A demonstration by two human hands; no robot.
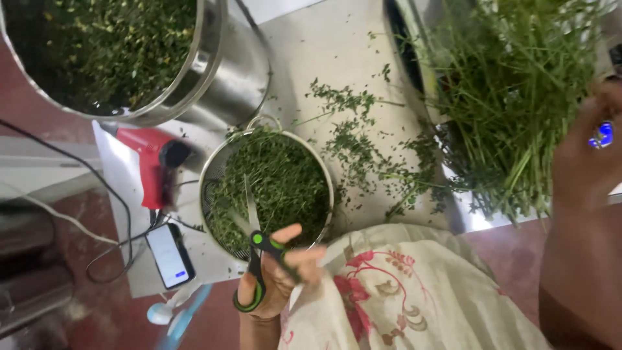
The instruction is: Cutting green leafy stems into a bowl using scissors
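My left hand (275, 272) has the scissors (256, 249), fingers curled through the black and green handle loops, thumb poking out to the right, and the blades point up and away from me, slightly parted, over the herbs. Right beneath the blades sits the round metal strainer (220, 162), packed with chopped green herb sprigs (285, 185), just in front of my lap. My right hand (589, 155) is up at the far right edge, blurred, against the big bunch of long green stems (512, 97); I cannot tell how far it is closed or whether it grips any of them. That bunch lies across a metal tray (414, 65) on the right. Loose sprigs (363, 142) are scattered over the pale sheet (311, 45) between strainer and tray. At top left stands a large steel pot (227, 71) holding more cut greens. Just left of the strainer lies a red hair dryer (152, 159), and nearer me a phone (170, 256), screen lit, with dark cables trailing beside it. A floral cloth (402, 291) covers my lap.
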